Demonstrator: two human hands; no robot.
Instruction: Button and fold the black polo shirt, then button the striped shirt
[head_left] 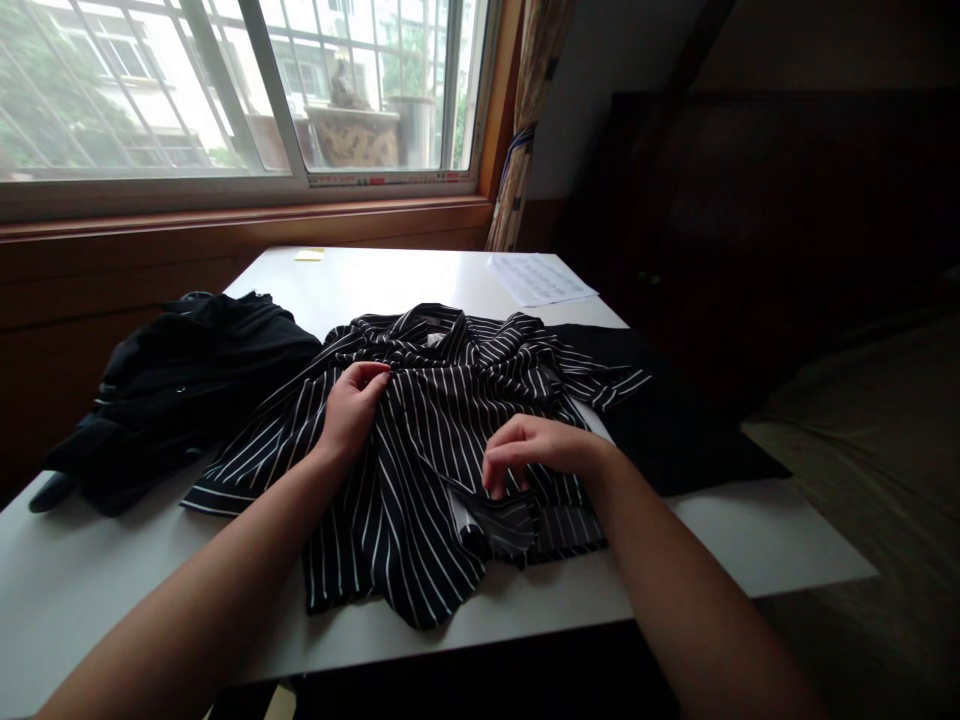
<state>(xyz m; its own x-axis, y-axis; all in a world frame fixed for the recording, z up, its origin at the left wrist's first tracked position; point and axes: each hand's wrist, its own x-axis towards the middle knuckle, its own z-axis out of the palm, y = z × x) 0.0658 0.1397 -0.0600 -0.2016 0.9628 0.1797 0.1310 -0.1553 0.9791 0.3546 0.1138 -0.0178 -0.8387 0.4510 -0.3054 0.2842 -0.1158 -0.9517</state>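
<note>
A black shirt with thin white stripes (pixel 420 470) lies crumpled in the middle of the white table (pixel 750 550), collar towards the window. My left hand (pixel 351 408) rests on its upper left part, fingers curled and pinching the cloth near the front opening. Lower and to the right, my right hand (pixel 536 450) has its fingertips bent down onto a fold of the shirt, gripping the fabric.
A heap of plain black clothing (pixel 180 390) lies on the table's left side. A flat black garment (pixel 667 420) hangs over the right edge. A printed sheet of paper (pixel 540 278) and a small yellow note (pixel 309 255) lie at the back. A bed (pixel 870 440) stands to the right.
</note>
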